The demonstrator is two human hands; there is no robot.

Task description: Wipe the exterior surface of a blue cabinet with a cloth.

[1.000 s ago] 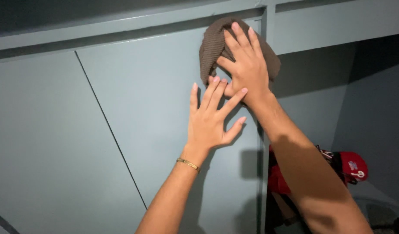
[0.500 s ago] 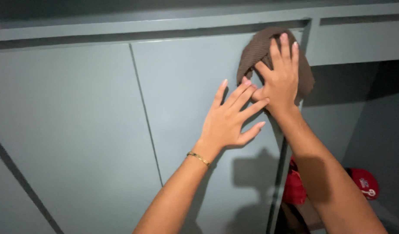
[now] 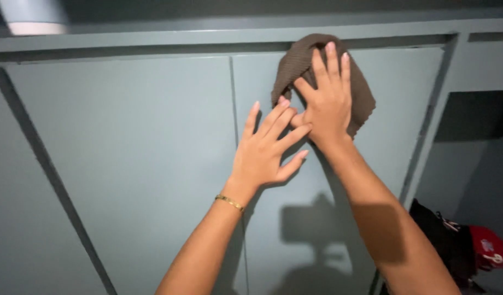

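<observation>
The right hand [image 3: 327, 104] lies flat, fingers spread, pressing a brown ribbed cloth [image 3: 309, 65] against the grey-blue flat cabinet door [image 3: 372, 109], up near the door's top edge at about 12 o'clock in view. The left hand [image 3: 268, 150] (a thin gold bracelet [image 3: 229, 202] on its wrist) is open, palm flat on the door, fingertips touching the right hand, at 7 o'clock from the cloth. A red cap [image 3: 487, 247] sits in the open compartment at 4 o'clock.
</observation>
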